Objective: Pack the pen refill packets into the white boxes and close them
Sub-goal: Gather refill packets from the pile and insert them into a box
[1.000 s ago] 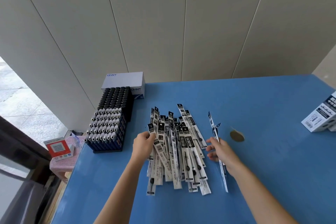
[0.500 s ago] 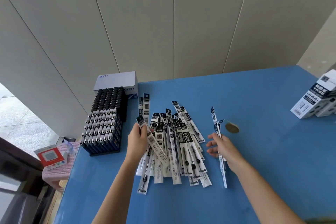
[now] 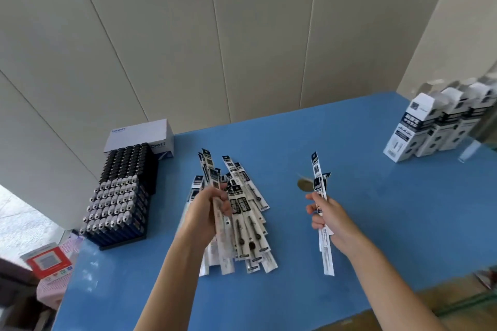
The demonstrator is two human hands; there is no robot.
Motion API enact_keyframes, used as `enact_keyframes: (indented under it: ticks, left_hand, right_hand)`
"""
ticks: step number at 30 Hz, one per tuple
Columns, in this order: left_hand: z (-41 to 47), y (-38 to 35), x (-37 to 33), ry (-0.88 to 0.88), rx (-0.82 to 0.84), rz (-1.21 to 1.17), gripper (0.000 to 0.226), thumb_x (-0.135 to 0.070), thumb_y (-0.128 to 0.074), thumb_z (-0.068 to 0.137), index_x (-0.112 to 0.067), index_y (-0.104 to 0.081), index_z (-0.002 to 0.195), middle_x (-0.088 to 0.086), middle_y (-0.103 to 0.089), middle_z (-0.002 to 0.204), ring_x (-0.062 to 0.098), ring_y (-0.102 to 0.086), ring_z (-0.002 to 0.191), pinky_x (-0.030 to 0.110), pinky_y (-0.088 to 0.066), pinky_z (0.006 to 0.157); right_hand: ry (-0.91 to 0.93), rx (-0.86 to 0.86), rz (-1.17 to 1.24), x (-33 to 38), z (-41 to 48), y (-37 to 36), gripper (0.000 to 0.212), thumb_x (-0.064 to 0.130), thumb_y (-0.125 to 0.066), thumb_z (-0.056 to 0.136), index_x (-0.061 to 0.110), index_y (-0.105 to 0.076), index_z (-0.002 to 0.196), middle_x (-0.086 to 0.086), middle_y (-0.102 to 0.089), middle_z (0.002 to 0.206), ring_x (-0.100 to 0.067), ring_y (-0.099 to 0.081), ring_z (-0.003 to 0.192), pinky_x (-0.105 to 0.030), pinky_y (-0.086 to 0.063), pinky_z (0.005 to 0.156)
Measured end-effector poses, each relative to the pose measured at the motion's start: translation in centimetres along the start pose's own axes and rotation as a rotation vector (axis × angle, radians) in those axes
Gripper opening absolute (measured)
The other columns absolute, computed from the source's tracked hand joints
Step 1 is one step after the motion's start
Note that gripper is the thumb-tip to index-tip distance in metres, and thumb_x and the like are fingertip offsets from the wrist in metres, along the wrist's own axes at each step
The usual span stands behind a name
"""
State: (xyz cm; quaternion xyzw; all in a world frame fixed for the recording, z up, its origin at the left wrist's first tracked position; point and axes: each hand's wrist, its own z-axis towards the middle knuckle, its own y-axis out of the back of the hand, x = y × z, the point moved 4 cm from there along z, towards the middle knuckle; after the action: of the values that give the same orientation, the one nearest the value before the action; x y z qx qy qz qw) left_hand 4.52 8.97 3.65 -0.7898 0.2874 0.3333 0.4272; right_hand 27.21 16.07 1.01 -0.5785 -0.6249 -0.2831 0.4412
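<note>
Rack of small dark tubes (image 3: 118,196) at the left edge of the blue table (image 3: 376,223). Left hand (image 3: 205,209): fingers curled round a bunch of packets (image 3: 208,166), over the loose pile (image 3: 250,228) mid-table. Right hand (image 3: 328,216): fingers gripping a few more packets (image 3: 318,169), right of the pile. White boxes (image 3: 419,137) upright, far right.

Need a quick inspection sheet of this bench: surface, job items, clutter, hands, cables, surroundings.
Surface: blue table, matte, evenly lit.
Job's things: refill packets piled loosely at centre; white boxes standing far right, blurred.
Clutter: tray of dark cylinders at left, CHNT box behind it, brown disc near centre.
Hands: left hand grips packets at the pile; right hand grips a few separate packets, apart from the pile.
Cables: nothing seen.
Surroundings: panelled wall; red box beyond the left edge.
</note>
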Motion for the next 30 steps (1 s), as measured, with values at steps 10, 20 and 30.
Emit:
enact_keyframes:
  ticks: [10,20,30]
  left_hand:
    - [-2.6,-15.8,10.5,0.013,0.16,0.117,0.022,-0.014,-0.039,0.099,0.001,-0.055,0.102,0.012,-0.065,0.078,0.021,-0.067,0.056,0.029,-0.058,0.057]
    - [-4.0,-28.4,17.8,-0.028,0.093,0.339,0.029,-0.034,-0.043,0.097,-0.01,-0.045,0.081,-0.003,-0.031,0.055,0.008,-0.024,0.037,0.019,-0.024,0.039]
    - [-1.7,-35.8,19.6,0.016,0.411,0.72,0.019,-0.03,-0.068,0.083,-0.012,-0.062,0.081,-0.006,-0.028,0.051,0.01,-0.022,0.043,0.02,-0.021,0.043]
  right_hand:
    - [-0.006,0.02,0.121,4.0,-3.6,15.0,0.026,0.013,-0.046,0.096,0.006,-0.052,0.072,-0.007,-0.047,0.062,-0.004,-0.028,0.03,-0.015,-0.023,0.034]
    - [0.138,-0.019,-0.264,9.5,-4.2,27.1,0.048,0.026,-0.035,0.099,0.01,-0.061,0.062,-0.004,-0.066,0.074,-0.01,-0.056,0.063,-0.021,-0.044,0.064]
    - [0.251,-0.02,-0.23,14.9,-0.3,31.4,0.041,0.039,-0.041,0.096,0.014,-0.064,0.072,0.0,-0.049,0.064,-0.011,-0.052,0.059,-0.022,-0.042,0.059]
